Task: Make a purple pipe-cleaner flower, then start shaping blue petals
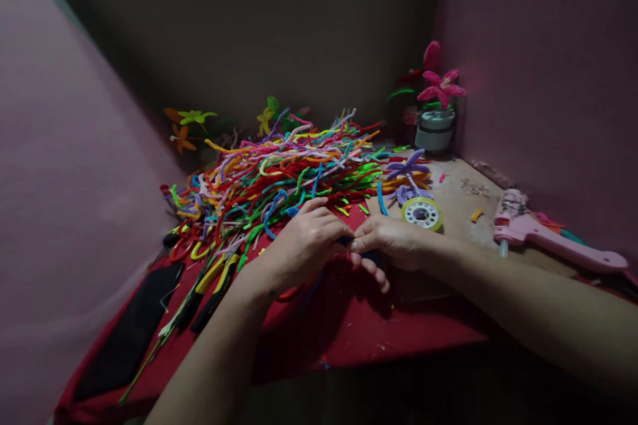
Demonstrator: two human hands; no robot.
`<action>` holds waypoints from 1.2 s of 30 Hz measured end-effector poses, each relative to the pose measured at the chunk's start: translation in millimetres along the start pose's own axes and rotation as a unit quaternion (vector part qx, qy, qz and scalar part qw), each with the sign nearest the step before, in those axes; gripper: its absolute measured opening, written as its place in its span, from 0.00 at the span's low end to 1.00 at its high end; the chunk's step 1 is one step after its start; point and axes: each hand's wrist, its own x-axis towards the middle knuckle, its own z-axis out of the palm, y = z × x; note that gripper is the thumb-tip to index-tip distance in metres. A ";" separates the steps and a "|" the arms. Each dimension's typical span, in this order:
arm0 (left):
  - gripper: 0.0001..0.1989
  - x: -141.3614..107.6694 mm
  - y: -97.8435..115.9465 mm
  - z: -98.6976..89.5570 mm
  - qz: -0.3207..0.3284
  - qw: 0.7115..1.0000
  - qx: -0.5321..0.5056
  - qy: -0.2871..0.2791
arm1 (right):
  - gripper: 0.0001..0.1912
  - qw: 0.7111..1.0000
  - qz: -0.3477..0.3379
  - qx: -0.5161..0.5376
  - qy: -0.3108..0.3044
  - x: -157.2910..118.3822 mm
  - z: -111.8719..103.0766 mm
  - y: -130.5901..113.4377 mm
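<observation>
My left hand point(309, 239) and my right hand point(386, 242) meet over the red cloth point(319, 335), with their fingertips pinched close together. Something dark blue shows between and under the fingers, too small and shaded to name. Behind my left hand a blue pipe cleaner point(269, 219) curves out of a large heap of coloured pipe cleaners point(289, 172). Just past my right hand lies a yellow-rimmed wheel point(421, 213), with a purple pipe-cleaner flower point(409, 166) behind it.
A pink glue gun point(553, 239) lies at the right on a board point(458, 206). Yellow-black pliers point(214, 285), red-handled scissors point(182, 247) and a black phone point(132, 329) lie at the left. A grey pot point(434, 131) with a pink flower point(441, 87) stands behind.
</observation>
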 end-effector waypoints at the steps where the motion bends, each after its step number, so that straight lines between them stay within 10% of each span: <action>1: 0.06 -0.5 0.0 0.4 -0.002 1.000 -0.007 -0.005 | 0.07 1.000 0.010 -0.008 -0.010 -0.4 -1.4 -0.7; 18: 0.07 -1.3 0.1 13.1 -0.056 0.994 -0.082 -0.043 | 0.09 0.960 0.021 -0.278 0.020 -8.4 -2.3 -13.8; 27: 0.10 1.5 4.4 12.7 0.001 0.999 0.003 -0.047 | 0.07 0.974 0.033 -0.226 -0.004 -10.4 -8.6 -19.4; 36: 0.09 3.8 7.0 14.8 -0.140 0.988 -0.068 -0.017 | 0.07 0.975 -0.016 -0.222 0.026 -7.1 -12.1 -20.7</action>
